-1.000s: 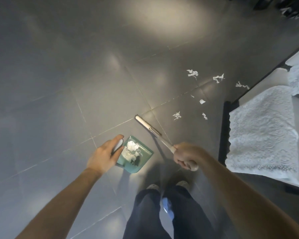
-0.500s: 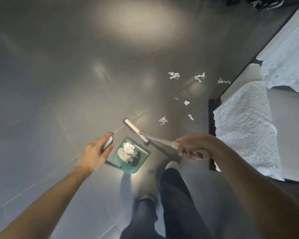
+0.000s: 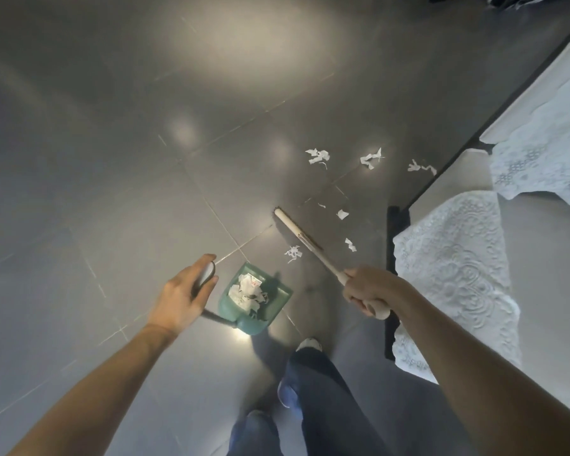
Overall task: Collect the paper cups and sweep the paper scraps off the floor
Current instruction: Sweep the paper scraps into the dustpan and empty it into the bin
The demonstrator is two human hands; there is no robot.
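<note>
Teal plastic dustpan (image 3: 278,299) heaped with white paper scraps (image 3: 248,291), left hand (image 3: 181,296) fingers gripping its handle; right hand (image 3: 369,289) fingers curled round cream broom (image 3: 305,240).

One head-worn wide-angle camera is looking steeply down from standing height, facing forward over the person's own legs (image 3: 313,406) at the grey tiled floor (image 3: 119,179), taking in both outstretched forearms close below and a table edge (image 3: 441,172) running along the right side.
</note>
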